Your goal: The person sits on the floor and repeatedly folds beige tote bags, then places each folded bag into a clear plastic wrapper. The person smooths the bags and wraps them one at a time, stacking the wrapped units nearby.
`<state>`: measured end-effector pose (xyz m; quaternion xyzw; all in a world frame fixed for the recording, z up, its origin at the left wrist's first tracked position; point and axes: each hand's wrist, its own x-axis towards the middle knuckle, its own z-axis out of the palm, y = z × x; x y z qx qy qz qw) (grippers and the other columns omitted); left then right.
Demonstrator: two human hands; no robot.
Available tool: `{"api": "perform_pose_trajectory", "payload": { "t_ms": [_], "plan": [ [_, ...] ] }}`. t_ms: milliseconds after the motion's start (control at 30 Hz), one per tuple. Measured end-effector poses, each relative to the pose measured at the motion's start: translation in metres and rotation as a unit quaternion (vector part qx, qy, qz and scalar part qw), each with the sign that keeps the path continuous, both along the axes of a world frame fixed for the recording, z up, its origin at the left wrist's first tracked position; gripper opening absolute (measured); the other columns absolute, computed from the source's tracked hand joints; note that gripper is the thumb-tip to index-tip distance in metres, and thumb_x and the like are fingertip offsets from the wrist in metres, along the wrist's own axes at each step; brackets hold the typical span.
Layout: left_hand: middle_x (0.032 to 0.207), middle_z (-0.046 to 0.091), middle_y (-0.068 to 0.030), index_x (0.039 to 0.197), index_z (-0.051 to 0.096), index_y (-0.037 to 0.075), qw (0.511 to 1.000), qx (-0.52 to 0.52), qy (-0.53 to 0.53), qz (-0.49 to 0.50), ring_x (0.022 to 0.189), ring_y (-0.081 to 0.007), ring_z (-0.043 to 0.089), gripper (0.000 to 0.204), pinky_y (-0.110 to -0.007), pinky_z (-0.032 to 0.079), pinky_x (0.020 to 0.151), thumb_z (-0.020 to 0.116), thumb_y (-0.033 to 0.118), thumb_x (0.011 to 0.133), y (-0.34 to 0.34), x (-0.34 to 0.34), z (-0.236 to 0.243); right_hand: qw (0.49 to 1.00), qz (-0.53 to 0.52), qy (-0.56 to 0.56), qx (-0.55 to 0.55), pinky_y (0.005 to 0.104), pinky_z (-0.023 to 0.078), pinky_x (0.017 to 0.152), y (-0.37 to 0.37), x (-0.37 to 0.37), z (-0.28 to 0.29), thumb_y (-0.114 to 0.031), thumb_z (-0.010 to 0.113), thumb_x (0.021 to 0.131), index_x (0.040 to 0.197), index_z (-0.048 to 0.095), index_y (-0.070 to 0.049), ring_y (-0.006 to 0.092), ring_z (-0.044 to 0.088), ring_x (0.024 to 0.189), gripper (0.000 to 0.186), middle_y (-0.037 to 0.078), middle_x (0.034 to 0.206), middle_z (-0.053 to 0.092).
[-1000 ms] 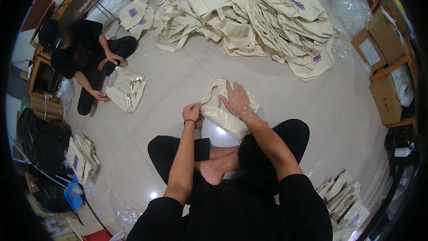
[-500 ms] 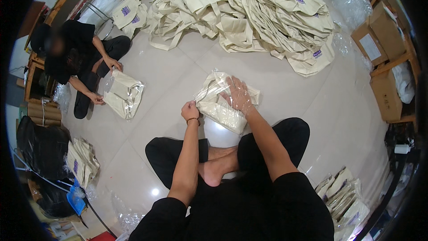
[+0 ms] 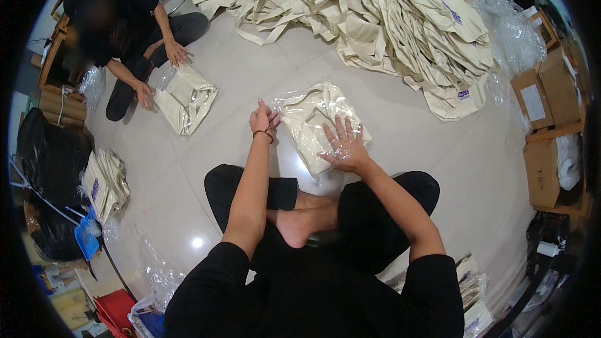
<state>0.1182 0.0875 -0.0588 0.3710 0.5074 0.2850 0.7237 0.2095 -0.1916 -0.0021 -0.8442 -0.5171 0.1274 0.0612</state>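
While lying flat on the tiled floor (image 3: 419, 144) near centre, noted plastic-wrapped cream bag (image 3: 307, 136). Observed right hand (image 3: 345, 148) palm down on it at 5 o'clock, fingers spread wide, grasping nothing; left hand (image 3: 264, 119) just beside its 10 o'clock edge, loosely uncurled, unladen. Recorded cloth-bag heap (image 3: 375, 31) at 1 o'clock.
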Motion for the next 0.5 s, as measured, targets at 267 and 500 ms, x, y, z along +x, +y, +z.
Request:
{"api": "perform_pose_trajectory", "payload": {
  "t_ms": [267,500],
  "plan": [
    [0.13,0.065,-0.0294,0.144,0.043,-0.006,0.907,0.274,0.229,-0.222,0.122,-0.0387,0.065,0.097,-0.044,0.05,0.103,0.087,0.05,0.078,-0.126,-0.047,0.005,0.996,-0.087,-0.02,-0.026,0.0781,0.004,0.117,0.022,-0.022,-0.013,-0.083,0.047,0.088,0.167,0.023,-0.017,0.054,0.004,0.156,0.106,0.025,0.172,0.005],
    [0.142,0.051,-0.0359,0.157,0.027,-0.002,0.863,0.377,0.281,-0.185,0.122,-0.0506,0.06,0.089,-0.051,0.052,0.099,0.077,0.024,0.087,-0.123,-0.041,0.0,0.991,-0.103,-0.08,0.003,0.0752,0.002,0.118,0.009,-0.044,-0.031,-0.08,0.053,0.088,0.168,0.01,-0.01,0.0649,0.002,0.151,0.115,0.042,0.165,0.003]
  ]
}}
